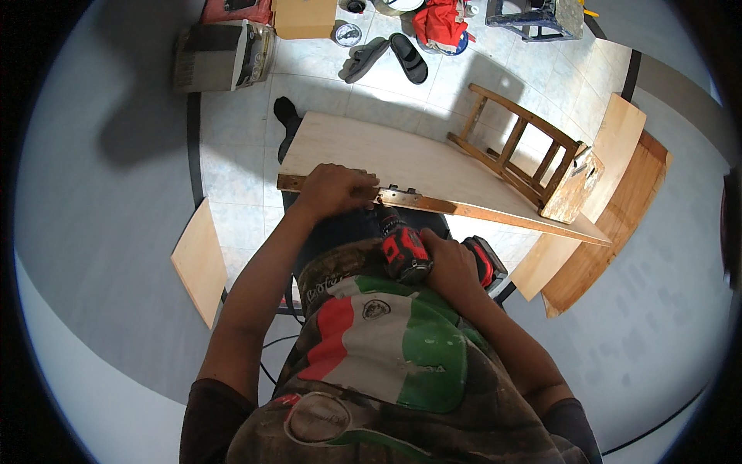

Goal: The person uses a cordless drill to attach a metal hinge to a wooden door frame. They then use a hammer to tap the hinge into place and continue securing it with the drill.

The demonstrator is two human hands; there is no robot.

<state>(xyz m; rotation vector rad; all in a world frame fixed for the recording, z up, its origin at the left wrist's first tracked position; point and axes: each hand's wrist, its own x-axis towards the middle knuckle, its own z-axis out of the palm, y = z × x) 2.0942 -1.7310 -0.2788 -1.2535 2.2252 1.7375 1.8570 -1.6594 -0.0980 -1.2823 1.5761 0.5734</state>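
Note:
A pale wooden panel (363,147) lies across in front of me, its narrow edge facing me. On that edge sits a metal hinge (400,196). My left hand (337,189) rests over the edge just left of the hinge, fingers curled and closed; what the fingertips hold, if anything, is hidden. In my right hand (450,265) is a red and black cordless drill (405,252), gripped by its handle. The drill's front end points at the left end of the hinge, close to my left fingertips. Whether its tip touches cannot be made out.
A wooden stool (525,147) lies tipped beside the panel's far right. Loose boards (610,209) lean at the right, another board (202,263) at the left. Beyond are black sandals (408,59), a cardboard box (305,18), a sack (224,58) and a red cloth (440,25).

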